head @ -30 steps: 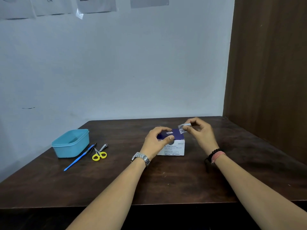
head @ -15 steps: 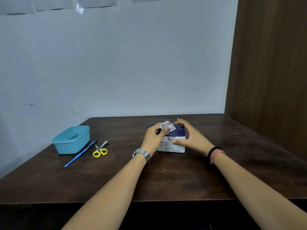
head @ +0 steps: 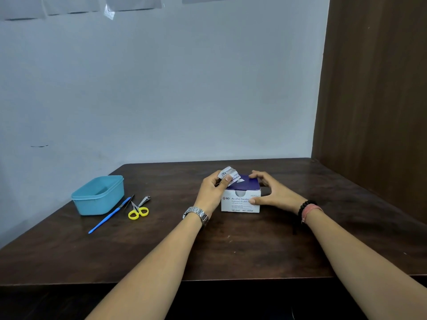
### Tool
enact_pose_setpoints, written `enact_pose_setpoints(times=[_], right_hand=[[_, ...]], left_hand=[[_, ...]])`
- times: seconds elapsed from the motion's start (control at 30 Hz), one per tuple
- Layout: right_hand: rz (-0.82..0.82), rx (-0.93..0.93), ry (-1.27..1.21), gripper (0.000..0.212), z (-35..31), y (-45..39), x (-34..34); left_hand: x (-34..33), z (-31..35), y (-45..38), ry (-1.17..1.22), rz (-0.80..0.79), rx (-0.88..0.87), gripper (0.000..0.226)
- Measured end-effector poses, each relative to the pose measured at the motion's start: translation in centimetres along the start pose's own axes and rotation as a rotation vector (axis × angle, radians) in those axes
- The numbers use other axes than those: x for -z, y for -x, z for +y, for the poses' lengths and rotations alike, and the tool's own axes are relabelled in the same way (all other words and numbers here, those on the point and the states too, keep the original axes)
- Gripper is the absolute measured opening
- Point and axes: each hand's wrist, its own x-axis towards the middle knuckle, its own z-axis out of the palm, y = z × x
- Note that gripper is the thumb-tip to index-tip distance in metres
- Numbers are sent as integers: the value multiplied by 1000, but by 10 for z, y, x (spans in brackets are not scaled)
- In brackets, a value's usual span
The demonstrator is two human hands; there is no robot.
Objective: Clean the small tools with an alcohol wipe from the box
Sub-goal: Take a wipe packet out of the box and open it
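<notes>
The small white-and-purple cardboard box of alcohol swabs [head: 241,197] sits near the middle of the dark brown wooden tabletop [head: 231,250]. The left hand [head: 213,192] is just left of the box; its fingers [head: 227,179] are pinched together on a small white foil wipe packet [head: 228,173], held above the box's upper left corner. The right hand [head: 273,195] grips the box's right side, thumb on the front face and fingers spread over the purple top. The small tools lie well apart to the left: a thin blue-handled tool [head: 108,215], yellow-handled scissors [head: 138,210] and a metal nail clipper [head: 145,200], grouped just beside a light blue plastic tub [head: 99,195]. A metal wristwatch [head: 196,214] is on the left wrist.
</notes>
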Motion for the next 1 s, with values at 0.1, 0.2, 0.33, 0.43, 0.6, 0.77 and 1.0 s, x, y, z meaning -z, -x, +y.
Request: enact_pose_setpoints(times=[0.1, 0.2, 0.33, 0.43, 0.6, 0.77, 1.0], right_hand=[[61, -32, -5, 68, -2, 1, -1], [278, -41, 73, 65, -5, 0, 0], [838, -74, 153, 66, -5, 2, 16], [1092, -321, 250, 73, 7, 7, 32], [928, -600, 291, 76, 26, 11, 33], [1071, -232, 332, 49, 5, 2, 28], [336, 86, 17, 10, -27, 1, -24]], left_hand=[[0, -2, -1, -4, 30, 12, 11], [2, -6, -4, -10, 111, 10, 13], [5, -12, -7, -25, 159, 47, 16], [5, -15, -7, -55, 156, 58, 12], [5, -17, -7, -37, 166, 67, 12], [6, -18, -9, -57, 183, 78, 9], [3, -18, -8, -103, 106, 72, 16]])
